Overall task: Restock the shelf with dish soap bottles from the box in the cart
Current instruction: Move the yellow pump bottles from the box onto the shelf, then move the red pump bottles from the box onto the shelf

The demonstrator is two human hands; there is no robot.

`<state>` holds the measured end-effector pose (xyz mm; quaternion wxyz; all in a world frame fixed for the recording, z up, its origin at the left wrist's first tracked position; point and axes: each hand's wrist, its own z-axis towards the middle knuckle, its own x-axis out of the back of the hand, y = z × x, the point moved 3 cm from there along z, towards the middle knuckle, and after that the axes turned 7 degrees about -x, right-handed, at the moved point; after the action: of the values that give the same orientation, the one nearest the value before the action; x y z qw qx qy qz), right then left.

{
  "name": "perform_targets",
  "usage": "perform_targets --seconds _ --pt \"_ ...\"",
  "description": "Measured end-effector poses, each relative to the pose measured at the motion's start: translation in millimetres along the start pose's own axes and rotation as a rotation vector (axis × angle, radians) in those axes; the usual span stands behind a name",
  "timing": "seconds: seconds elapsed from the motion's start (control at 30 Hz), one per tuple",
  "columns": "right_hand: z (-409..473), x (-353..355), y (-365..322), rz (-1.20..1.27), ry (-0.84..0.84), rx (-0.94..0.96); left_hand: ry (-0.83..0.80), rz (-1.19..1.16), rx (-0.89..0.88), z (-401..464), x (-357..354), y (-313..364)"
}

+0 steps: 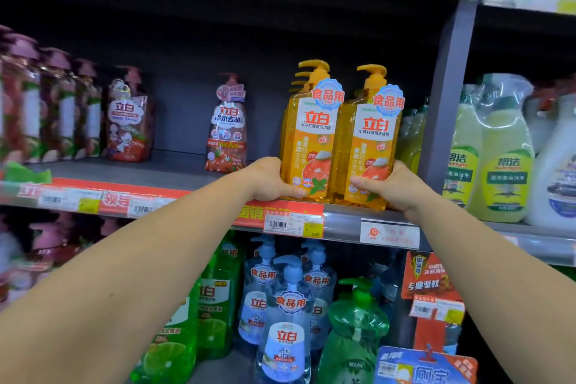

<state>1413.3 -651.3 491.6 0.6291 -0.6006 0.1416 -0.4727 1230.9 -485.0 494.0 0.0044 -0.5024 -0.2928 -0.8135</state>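
Two orange dish soap pump bottles stand side by side at the front edge of the middle shelf [174, 171]. My left hand [268, 179] grips the base of the left orange bottle [311, 131], thumb across its front. My right hand [392, 185] grips the base of the right orange bottle [371, 137] from its right side. More orange pump heads show behind the left bottle. The box and cart are out of view.
Red soap bottles [226, 131] stand further left on the same shelf, with bare shelf between them. A grey upright post [445, 97] borders the orange bottles on the right, with pale green spray bottles [501, 159] beyond. Blue bottles [286, 318] and green bottles [215, 299] fill the shelf below.
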Motion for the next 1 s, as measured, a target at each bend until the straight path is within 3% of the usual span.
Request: perform_targets --seconds 0.1,0.2,0.27,0.33,0.43,0.57,1.0 --pt "-7.8 -1.2 -3.2 -0.010 0.073 -0.002 0.015 0.045 -0.017 -6.0 -1.0 1.2" --pt "-34.7 -6.6 -17.3 -0.061 0.287 0.011 0.124 0.045 -0.053 -19.9 2.1 0.5" --pt "-58.9 -17.0 -36.2 -0.158 0.524 0.181 0.223 0.056 -0.057 -33.4 7.9 -5.6" --pt "-86.3 -46.1 -58.9 -0.285 0.630 0.392 0.301 0.077 -0.050 -49.9 16.1 -19.8" --pt "-109.9 -115.0 -84.2 -0.451 0.494 0.575 0.402 0.161 -0.071 -85.8 34.5 -50.0" --pt "-150.9 -228.0 -111.4 -0.622 0.233 0.606 0.465 0.304 -0.037 -162.5 71.1 -110.1" --pt "-359.3 -605.6 -198.6 -0.562 -0.377 0.739 0.401 0.702 0.597 -499.6 190.4 -364.3"
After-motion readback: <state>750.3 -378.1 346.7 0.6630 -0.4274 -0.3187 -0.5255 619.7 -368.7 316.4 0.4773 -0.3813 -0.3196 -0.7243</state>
